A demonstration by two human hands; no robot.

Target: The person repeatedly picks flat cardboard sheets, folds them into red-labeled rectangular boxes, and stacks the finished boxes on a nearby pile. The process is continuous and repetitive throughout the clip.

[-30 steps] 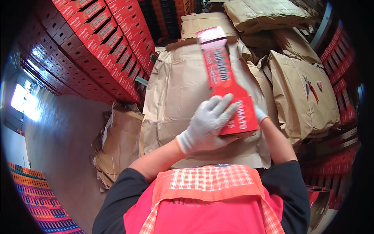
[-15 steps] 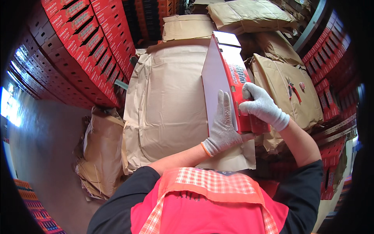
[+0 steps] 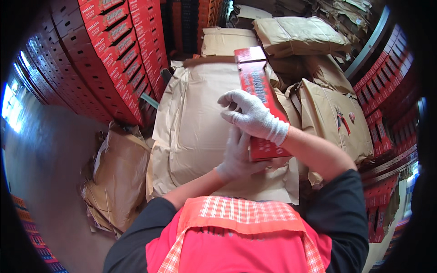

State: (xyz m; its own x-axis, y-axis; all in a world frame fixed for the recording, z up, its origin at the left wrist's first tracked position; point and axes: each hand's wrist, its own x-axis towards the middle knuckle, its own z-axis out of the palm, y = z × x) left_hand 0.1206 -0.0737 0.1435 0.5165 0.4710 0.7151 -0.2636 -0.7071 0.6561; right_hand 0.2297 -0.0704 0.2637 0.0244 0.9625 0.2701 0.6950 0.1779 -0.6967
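Observation:
A red cardboard box [image 3: 268, 102] with printing on its side stands tilted over a large brown paper-wrapped bundle [image 3: 205, 98]. My left hand [image 3: 236, 152], in a pale knitted glove and slightly blurred, holds the box near its lower left corner; part of its fingers is hidden behind my other hand. Across the upper face of the box reaches my gloved right hand [image 3: 250, 113]. Its fingers curve loosely past the box's left edge, with a gap between them and the thumb, and nothing shows in them.
Tall stacks of red boxes [image 3: 118, 54] rise at the left, and more red boxes [image 3: 384, 68] stand at the right. Red-handled pliers [image 3: 342, 122] lie on a paper-wrapped bundle [image 3: 323, 132]. Crumpled brown paper [image 3: 118, 173] sits on the floor at left.
The box has turned, so its pale broad side no longer shows. My right hand has moved left across the box, and my left hand has shifted left.

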